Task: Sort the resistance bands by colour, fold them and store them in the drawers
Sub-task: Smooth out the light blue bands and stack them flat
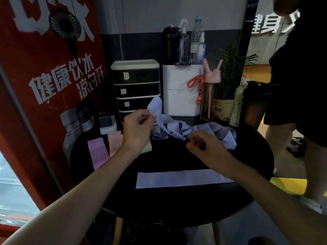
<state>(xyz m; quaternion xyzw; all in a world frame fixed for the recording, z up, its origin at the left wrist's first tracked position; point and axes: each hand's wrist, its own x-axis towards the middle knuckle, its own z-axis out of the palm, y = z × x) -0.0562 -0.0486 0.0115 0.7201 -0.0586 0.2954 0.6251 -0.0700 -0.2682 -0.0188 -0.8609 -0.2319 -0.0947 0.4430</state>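
My left hand (pixel 137 129) pinches the raised end of a pale blue band (pixel 157 110) above the round black table (pixel 177 209). My right hand (pixel 203 145) pinches the same band lower down, near a crumpled heap of blue bands (pixel 217 131). One blue band (pixel 184 178) marked 20 lies flat at the table's front. A purple band (pixel 97 152) and a pink band (pixel 115 142) lie flat at the left, with a pale green one (pixel 147 148) partly hidden behind my left wrist. The black drawer unit (pixel 137 91) stands at the back with its drawers closed.
A white box (pixel 182 96) holding bottles stands right of the drawers, with a pink bottle (pixel 210 96), a potted plant (pixel 228 82) and a dark shaker (pixel 254 103) beside it. A person in black (pixel 300 85) stands at the right. A red poster (pixel 44 85) fills the left.
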